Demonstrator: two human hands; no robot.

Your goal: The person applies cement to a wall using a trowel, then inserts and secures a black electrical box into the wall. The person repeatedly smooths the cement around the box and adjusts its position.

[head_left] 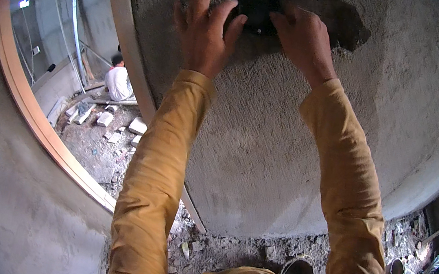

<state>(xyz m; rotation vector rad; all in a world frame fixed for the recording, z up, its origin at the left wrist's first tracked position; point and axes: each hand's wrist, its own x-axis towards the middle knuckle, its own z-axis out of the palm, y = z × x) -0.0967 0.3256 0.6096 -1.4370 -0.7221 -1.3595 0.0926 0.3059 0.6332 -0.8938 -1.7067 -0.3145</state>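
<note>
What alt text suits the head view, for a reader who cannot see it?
The left hand and right hand touch a black box on a rough grey wall. Beyond a frame at left, another person in white is beside rubble.

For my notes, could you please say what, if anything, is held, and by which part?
The left hand and right hand appear to hold the black box by its side edges.
</note>
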